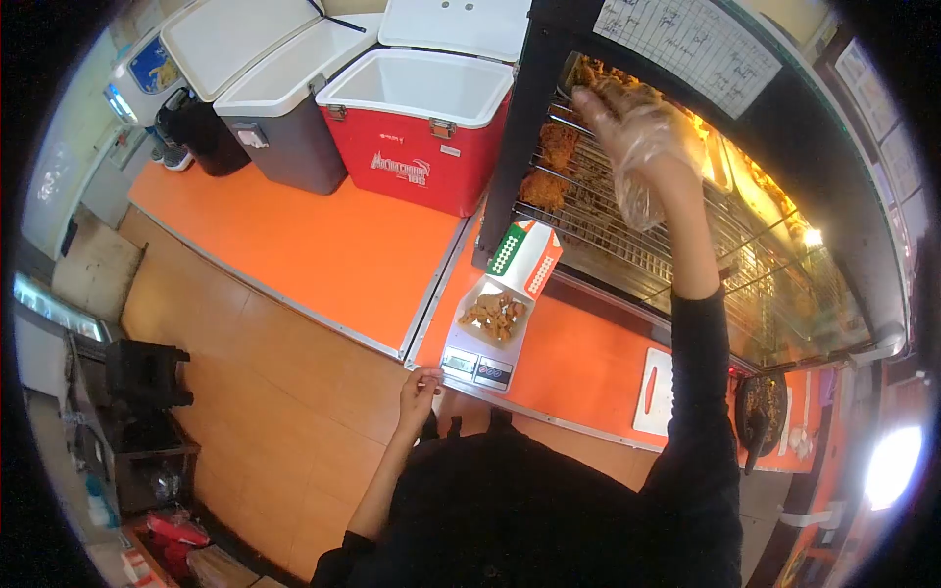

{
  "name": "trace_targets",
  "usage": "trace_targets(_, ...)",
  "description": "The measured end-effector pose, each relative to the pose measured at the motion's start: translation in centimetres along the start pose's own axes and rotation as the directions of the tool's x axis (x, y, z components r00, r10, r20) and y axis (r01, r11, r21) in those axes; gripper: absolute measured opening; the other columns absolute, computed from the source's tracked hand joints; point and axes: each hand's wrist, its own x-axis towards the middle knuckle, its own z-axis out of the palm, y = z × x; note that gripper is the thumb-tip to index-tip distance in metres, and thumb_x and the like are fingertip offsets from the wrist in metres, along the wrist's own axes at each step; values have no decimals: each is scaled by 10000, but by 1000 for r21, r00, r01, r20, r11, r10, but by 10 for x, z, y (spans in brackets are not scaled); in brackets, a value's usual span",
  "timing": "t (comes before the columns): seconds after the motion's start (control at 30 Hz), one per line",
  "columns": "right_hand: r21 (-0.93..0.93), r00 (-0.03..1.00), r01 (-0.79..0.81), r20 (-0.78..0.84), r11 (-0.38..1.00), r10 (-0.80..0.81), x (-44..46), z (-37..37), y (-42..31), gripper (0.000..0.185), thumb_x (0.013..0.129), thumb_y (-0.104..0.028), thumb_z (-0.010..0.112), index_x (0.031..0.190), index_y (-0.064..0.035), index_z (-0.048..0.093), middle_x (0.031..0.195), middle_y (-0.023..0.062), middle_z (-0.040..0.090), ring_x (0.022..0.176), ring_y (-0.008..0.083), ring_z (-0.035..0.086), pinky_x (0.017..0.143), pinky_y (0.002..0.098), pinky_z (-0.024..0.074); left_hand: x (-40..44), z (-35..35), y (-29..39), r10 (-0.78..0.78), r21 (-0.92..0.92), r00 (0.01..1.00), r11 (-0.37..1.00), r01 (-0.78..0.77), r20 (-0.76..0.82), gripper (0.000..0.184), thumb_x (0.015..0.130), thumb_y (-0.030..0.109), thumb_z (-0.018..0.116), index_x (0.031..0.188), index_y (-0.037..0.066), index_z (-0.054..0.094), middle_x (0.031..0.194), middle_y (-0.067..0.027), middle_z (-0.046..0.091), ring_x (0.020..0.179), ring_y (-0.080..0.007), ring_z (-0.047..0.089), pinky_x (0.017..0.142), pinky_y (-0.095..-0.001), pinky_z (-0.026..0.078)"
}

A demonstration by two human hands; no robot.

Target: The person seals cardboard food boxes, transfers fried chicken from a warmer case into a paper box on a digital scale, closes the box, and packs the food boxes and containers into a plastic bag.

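Near the counter's front edge, my left hand (421, 394) is bare, its fingers curled together beside a kitchen scale (477, 368); whether they hold anything is too small to tell. On the scale stands an open paper box (510, 328) with brown food pieces (493, 316) inside and its patterned lid raised. My right hand (637, 127), in a clear plastic glove, reaches into the lit warming cabinet (627, 230), over the wire rack. Its fingertips are near the food at the back, and what they touch is unclear. Fried pieces (547, 176) lie on the rack's left side.
A red cooler (412, 147) and a grey cooler (289, 137) stand with raised lids at the back left, beside a black container (201, 135). At right are a white cutting board (659, 392) and a dark pan (763, 407). The orange counter (294, 260) has a metal edge.
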Motion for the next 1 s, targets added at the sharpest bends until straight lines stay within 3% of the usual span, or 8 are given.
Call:
trace_targets(0.17,15,996,88,23,996,-88,-1,18,20,556,935,-527,416,1406,-230,430,1405,154,456,1293,361,428,1072,427,355,8,5,-6,105,5,993,994,-106,47,158,924,84,524,1036,41,626,893,-58,656,804,-139,618,703,-269,512)
trace_targets(0.27,-545,812,510,50,665,-582,13,19,39,586,919,-518,499,1365,-139,481,1384,122,490,1229,339,498,1042,399,383,9,7,-6,76,28,996,997,-78,47,158,919,84,530,1036,48,629,872,-50,653,783,-133,620,690,-262,500)
trace_targets(0.33,119,959,222,152,968,-239,14,-3,25,425,949,-216,491,1346,-366,476,1405,72,474,1271,305,464,1075,397,378,8,7,-4,42,69,997,997,-46,59,163,924,96,510,1028,39,621,900,-48,643,808,-126,590,745,-275,495)
trace_targets(0.37,-174,795,597,-6,783,-607,32,14,60,378,958,-237,471,1329,-309,502,1407,62,472,1257,297,478,1040,406,411,8,7,-4,43,68,997,997,-47,59,163,924,96,510,1028,39,621,900,-48,643,808,-126,590,745,-275,495)
trace_targets(0.53,123,967,254,-63,959,-247,31,13,65,361,929,-264,526,1288,-233,540,1325,65,536,1193,293,523,991,393,441,11,8,-8,82,71,994,994,-87,73,159,923,87,511,1015,32,628,889,-45,639,811,-128,595,742,-276,500)
trace_targets(0.8,210,973,212,-136,954,-186,5,14,47,374,895,-242,563,1257,-148,561,1281,69,576,1133,297,564,943,404,478,16,14,-12,64,154,994,985,-77,91,155,914,77,522,1015,34,632,878,-45,642,800,-124,602,717,-272,503)
trace_targets(0.87,-688,541,511,-207,515,-815,-9,5,48,354,810,-202,644,1145,-100,598,1060,73,634,981,265,617,793,364,543,15,16,-12,74,188,993,978,-89,88,154,913,78,525,1015,35,633,872,-43,639,786,-124,601,712,-271,503)
trace_targets(1.0,-407,275,747,-531,526,-801,-29,-4,30,323,740,-59,713,1037,-39,589,926,79,594,731,241,634,602,297,561,15,19,-9,124,185,988,973,-139,89,148,910,77,535,1014,37,632,859,-51,637,774,-122,601,708,-270,504)
